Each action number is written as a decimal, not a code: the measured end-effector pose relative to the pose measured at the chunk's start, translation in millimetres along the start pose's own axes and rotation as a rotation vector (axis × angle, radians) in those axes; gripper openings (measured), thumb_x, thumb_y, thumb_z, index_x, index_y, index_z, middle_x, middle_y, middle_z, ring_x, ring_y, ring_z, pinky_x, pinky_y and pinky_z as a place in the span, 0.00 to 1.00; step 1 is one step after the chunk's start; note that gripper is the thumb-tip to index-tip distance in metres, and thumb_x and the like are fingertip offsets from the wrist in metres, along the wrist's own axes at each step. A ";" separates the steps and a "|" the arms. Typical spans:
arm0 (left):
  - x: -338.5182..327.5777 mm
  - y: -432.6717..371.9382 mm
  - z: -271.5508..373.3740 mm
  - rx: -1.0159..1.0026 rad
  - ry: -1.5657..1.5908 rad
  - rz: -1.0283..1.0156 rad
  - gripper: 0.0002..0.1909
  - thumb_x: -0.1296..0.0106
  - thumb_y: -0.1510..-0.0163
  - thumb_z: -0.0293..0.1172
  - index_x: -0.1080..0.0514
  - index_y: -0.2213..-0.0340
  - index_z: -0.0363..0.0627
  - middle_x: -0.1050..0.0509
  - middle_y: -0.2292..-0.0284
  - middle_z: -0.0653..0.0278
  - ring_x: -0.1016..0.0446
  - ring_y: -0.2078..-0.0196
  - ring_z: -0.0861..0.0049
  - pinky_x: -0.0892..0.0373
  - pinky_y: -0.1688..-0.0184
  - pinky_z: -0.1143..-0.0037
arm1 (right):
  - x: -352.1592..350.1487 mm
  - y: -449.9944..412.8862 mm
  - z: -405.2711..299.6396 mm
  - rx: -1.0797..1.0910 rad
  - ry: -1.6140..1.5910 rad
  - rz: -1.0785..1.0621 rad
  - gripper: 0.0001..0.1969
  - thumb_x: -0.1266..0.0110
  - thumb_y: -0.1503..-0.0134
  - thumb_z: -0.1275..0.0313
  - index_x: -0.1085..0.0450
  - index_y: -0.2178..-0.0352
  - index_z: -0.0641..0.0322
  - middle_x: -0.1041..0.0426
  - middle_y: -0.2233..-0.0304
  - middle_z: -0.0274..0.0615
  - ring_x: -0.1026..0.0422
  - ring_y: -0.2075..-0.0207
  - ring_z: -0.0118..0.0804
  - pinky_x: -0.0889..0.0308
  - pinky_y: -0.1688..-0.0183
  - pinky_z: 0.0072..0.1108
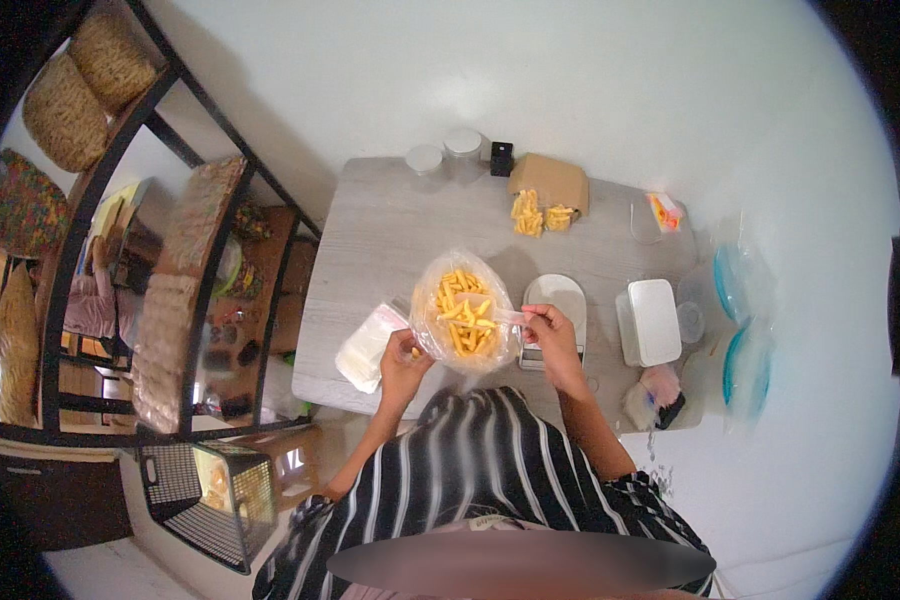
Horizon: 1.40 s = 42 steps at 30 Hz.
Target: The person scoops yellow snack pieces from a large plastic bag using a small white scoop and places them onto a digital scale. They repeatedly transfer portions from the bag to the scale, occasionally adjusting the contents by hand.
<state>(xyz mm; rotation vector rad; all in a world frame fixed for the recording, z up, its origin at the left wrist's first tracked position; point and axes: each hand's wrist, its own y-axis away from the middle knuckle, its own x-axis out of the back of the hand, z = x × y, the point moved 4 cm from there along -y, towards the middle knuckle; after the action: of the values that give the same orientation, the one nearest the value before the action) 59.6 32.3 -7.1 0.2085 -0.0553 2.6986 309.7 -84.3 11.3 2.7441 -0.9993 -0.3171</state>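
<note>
A large clear plastic bag point(427, 300) of yellow stick-shaped snacks point(469, 337) stands with its mouth open on the table before me. My right hand point(551, 330) grips the handle of a translucent plastic scoop point(508, 316), whose head is in among the snacks. At the bag's lower left, my left hand point(405, 360) has its fingers curled, with a little yellow showing at them; what it holds is not clear. A stack of small clear plastic bags point(364, 356) lies beside that hand. Right of the snack bag is a white kitchen scale point(559, 292), partly behind my right hand.
Filled snack packets point(527, 214) lie by a brown paper bag point(551, 180) at the back, near lidded jars point(463, 146) and a small black box point(502, 159). A white-lidded container point(654, 322) stands right. Shelves with packed goods point(187, 300) are left, above a black crate point(195, 495). A person point(97, 300) shows beyond.
</note>
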 end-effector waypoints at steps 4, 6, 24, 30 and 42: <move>15.2 1.2 10.0 -0.068 0.074 0.050 0.25 0.34 0.58 0.19 0.34 0.59 0.39 0.29 0.70 0.68 0.30 0.66 0.82 0.31 0.60 0.78 | 4.2 -13.0 -20.3 0.049 0.071 0.026 0.10 0.49 0.40 0.72 0.28 0.61 0.67 0.25 0.72 0.35 0.33 0.74 0.22 0.34 0.69 0.16; 22.6 0.0 17.5 -0.078 0.103 0.068 0.25 0.33 0.59 0.19 0.33 0.59 0.39 0.29 0.70 0.68 0.30 0.66 0.82 0.31 0.60 0.78 | 7.6 -19.8 -31.3 0.078 0.073 0.003 0.10 0.49 0.40 0.71 0.28 0.61 0.66 0.25 0.72 0.35 0.33 0.74 0.21 0.35 0.69 0.15; 6.2 -41.2 145.0 -0.551 -0.598 -0.002 0.24 0.35 0.61 0.27 0.31 0.60 0.46 0.25 0.66 0.62 0.28 0.59 0.61 0.40 0.49 0.64 | -28.1 -25.8 -174.9 0.193 0.340 -0.280 0.10 0.49 0.42 0.72 0.29 0.61 0.66 0.29 0.74 0.30 0.36 0.75 0.19 0.40 0.71 0.12; -15.8 -42.4 146.7 -0.601 -0.566 -0.022 0.23 0.35 0.61 0.25 0.31 0.61 0.45 0.25 0.67 0.61 0.27 0.60 0.61 0.39 0.50 0.63 | -45.4 -21.5 -205.2 0.296 0.544 -0.209 0.10 0.49 0.43 0.72 0.29 0.61 0.65 0.28 0.74 0.30 0.35 0.76 0.19 0.38 0.72 0.14; -29.2 -58.5 156.6 -0.287 -0.153 -0.155 0.26 0.29 0.60 0.33 0.32 0.62 0.40 0.25 0.68 0.59 0.25 0.64 0.73 0.30 0.60 0.73 | -98.5 34.8 -269.9 0.780 0.885 -0.172 0.08 0.50 0.38 0.72 0.29 0.61 0.66 0.25 0.73 0.42 0.29 0.75 0.28 0.34 0.71 0.22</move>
<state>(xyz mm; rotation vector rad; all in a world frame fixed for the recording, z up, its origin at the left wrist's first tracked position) 132.0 62.0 143.5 0.3156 -0.4503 2.4794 287.3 -14.9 291.4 3.0035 -0.6893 1.4166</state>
